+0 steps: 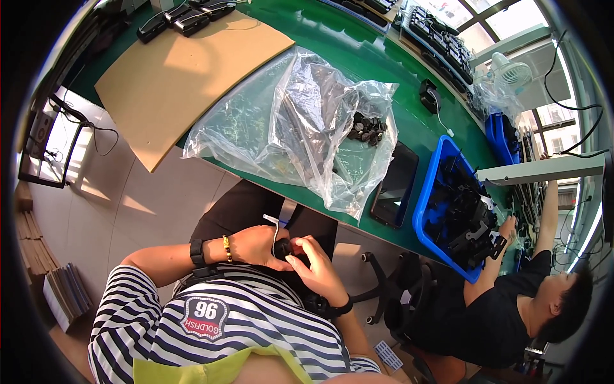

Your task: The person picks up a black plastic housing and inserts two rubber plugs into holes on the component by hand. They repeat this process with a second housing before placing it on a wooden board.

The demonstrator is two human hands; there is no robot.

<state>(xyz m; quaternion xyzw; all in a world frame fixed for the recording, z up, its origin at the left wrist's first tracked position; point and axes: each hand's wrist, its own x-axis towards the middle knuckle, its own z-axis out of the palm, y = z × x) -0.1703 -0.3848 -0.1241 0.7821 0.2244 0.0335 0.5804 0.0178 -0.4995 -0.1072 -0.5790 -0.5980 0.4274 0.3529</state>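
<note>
A flat, matte tan board point(198, 70) lies at the tabletop's point(409, 121) left end, one corner overhanging the near edge. Beside it, a creased, transparent plastic bag point(243, 137) spreads along that edge. In front of the edge, above the lap, the left hand point(257, 246) grips a small, rounded black part point(282, 248) with curled fingers; a thin white cable point(276, 228) rises alongside. The right hand point(322, 274), thumb and fingers bent inward, grips the same part from the opposite side (some fingertips are hidden). A heap of small, dark pieces point(366, 130) shows within the bag's right portion. Next come a flat, dark rectangular panel point(394, 185) and a blue plastic bin point(425, 208) of angular black parts point(460, 205), both at the near edge. The tabletop is smooth, green and reflective. Pale floor tiles point(150, 189) extend at left; at right are a co-worker point(492, 307) in black and a white fan point(513, 73) near the windows point(505, 19).
</note>
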